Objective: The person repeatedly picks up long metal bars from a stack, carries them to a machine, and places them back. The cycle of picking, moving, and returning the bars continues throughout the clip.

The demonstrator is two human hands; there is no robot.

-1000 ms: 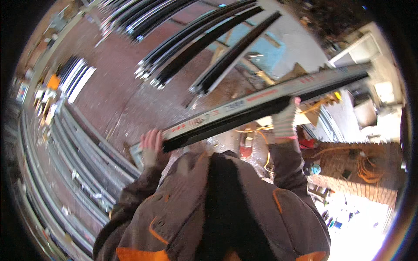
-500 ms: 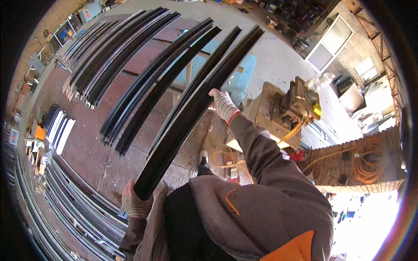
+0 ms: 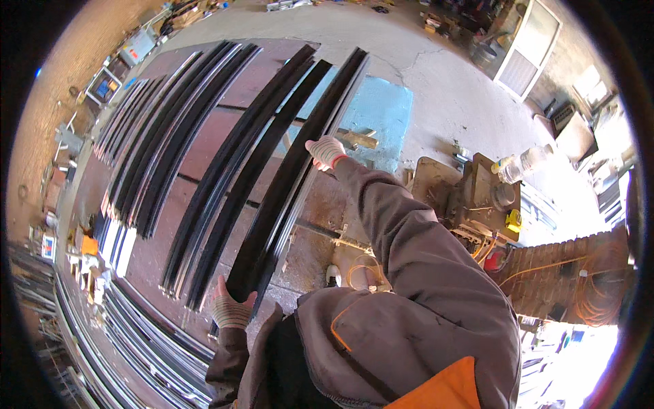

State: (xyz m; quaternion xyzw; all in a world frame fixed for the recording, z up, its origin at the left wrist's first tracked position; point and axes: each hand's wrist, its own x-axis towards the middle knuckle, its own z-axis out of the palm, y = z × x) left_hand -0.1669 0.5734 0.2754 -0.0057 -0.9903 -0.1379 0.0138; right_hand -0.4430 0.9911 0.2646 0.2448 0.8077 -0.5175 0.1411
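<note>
Both my hands wear striped knit gloves with bare fingertips. A long, dark metal profile (image 3: 278,198) runs slantwise in front of me. My left hand (image 3: 231,307) grips its near end, thumb and fingers on either side. Farther up, my right hand (image 3: 325,151) is closed over its right edge, though most of those fingers are hidden beneath. Beside and partly under this profile shows another long profile (image 3: 294,204) with pale edges. Just to the left lies a separate dark profile (image 3: 235,208), and beyond it a close group of dark profiles (image 3: 204,198).
More profiles (image 3: 160,157) lie in rows across the reddish work surface (image 3: 210,146). A light-blue panel (image 3: 388,116) sits at the far side. A wooden bench with a machine (image 3: 487,198) and a yellow tape measure (image 3: 514,220) stands right. Long strips (image 3: 146,327) lie lower left.
The held profile has moved left and down, closer to the profiles lying on the surface. Both hands travelled with it and kept their hold. The view has shifted a little.
</note>
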